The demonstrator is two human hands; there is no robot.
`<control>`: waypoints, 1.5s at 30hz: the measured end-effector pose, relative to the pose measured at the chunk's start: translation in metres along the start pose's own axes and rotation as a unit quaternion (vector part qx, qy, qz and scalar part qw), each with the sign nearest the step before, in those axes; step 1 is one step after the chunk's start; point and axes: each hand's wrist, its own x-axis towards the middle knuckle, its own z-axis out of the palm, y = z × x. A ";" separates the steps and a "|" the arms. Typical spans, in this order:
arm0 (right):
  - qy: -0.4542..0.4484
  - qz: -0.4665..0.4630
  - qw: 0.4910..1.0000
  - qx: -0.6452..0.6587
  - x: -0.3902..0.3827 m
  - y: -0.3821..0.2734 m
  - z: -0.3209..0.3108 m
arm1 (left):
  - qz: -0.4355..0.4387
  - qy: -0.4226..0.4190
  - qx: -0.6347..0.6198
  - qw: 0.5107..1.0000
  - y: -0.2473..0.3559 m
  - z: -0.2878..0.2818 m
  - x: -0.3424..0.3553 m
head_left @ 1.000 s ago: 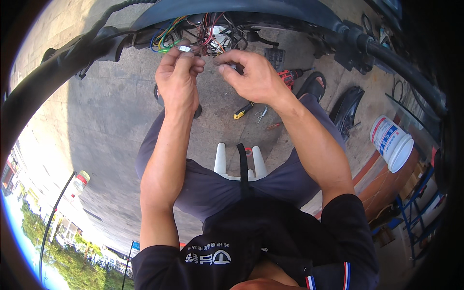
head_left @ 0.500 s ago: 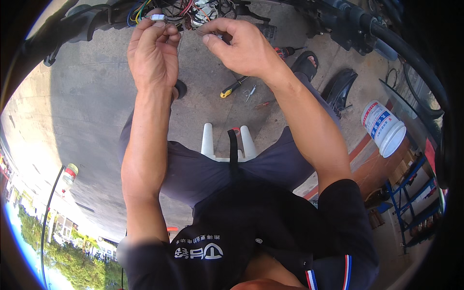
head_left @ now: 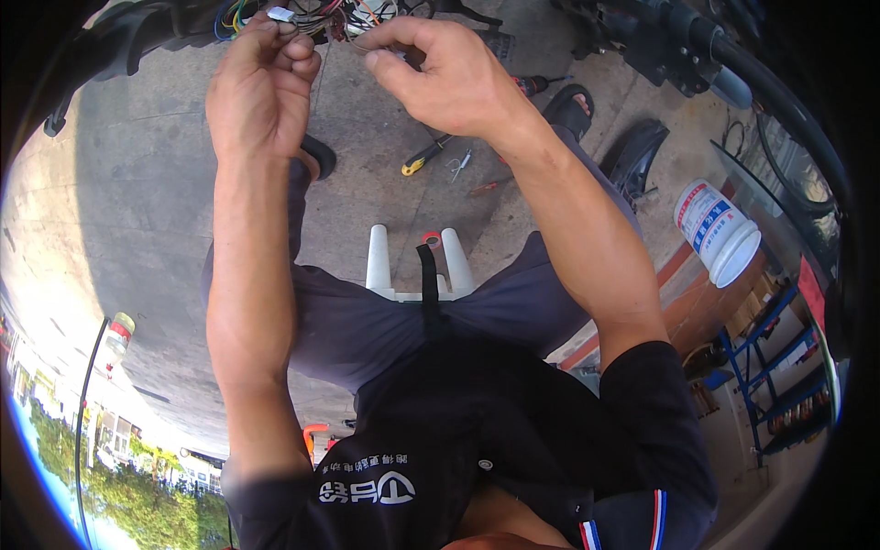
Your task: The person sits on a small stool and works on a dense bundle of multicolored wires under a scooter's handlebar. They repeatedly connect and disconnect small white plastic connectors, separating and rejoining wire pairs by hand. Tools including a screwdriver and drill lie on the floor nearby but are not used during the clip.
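Observation:
At the top, a tangle of coloured wires hangs from the dark vehicle body, partly cut off by the frame's edge. My left hand is closed, pinching a small white connector among the wires. Just right of it, my right hand has thumb and index finger curled in beside the wire ends; whatever lies between or behind those fingers is too hidden to name. My hands are apart.
On the pavement below lie a red drill, a yellow-handled tool, small metal pieces and a black curved panel. A white stool is between my legs. A white bucket and blue rack are at right.
Both hands, the white connector and the wires appear higher and farther left in the picture. The floor and vehicle have shifted likewise, so the view has moved. My fingers keep similar closed poses.

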 end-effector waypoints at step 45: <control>-0.018 0.023 1.000 0.006 0.000 -0.003 0.000 | -0.012 0.083 0.076 0.994 -0.001 0.013 -0.010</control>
